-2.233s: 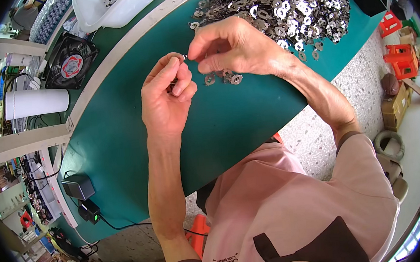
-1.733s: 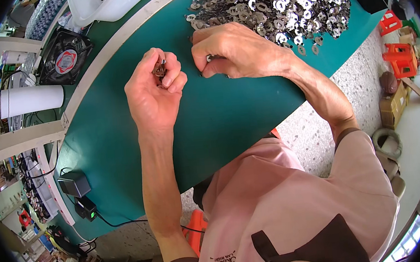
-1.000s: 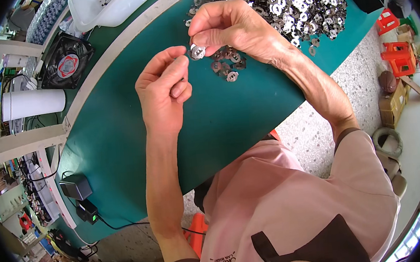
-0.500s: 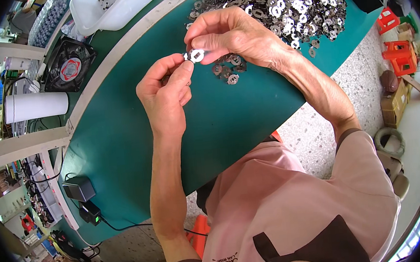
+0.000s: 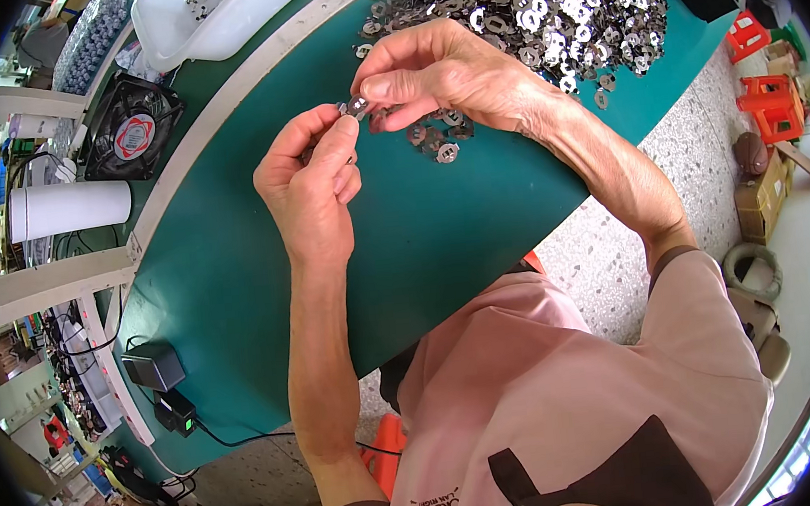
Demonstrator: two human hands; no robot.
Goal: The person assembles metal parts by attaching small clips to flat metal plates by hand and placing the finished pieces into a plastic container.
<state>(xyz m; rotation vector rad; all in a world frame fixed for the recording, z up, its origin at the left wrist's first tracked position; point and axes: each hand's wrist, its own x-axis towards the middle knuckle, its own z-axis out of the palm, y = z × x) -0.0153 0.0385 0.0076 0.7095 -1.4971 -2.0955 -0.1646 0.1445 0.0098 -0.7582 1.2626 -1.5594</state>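
Between my two hands is a small shiny metal piece (image 5: 357, 106), round with a cut-out. My left hand (image 5: 311, 189) pinches it by one edge between thumb and forefinger. The bent fingers and thumb of my right hand (image 5: 452, 75) close on its other side; part of the piece is hidden by the fingertips. Below my right hand, several loose metal pieces (image 5: 446, 153) lie on the green tabletop (image 5: 442, 240). A large heap of similar metal pieces (image 5: 558, 18) spreads behind and to the right of my right hand.
At the back left stands a white plastic tray (image 5: 176, 32). A black fan (image 5: 134, 127) and a white cylinder (image 5: 69, 207) lie beyond the pale table rail (image 5: 210, 116). Black power adapters (image 5: 153, 366) with a cable sit at the left. Orange stools (image 5: 770, 108) stand on the floor at right.
My left hand has shifted slightly left and the metal piece with it. The piece has turned, so its face looks darker and narrower. My right hand stays almost in place.
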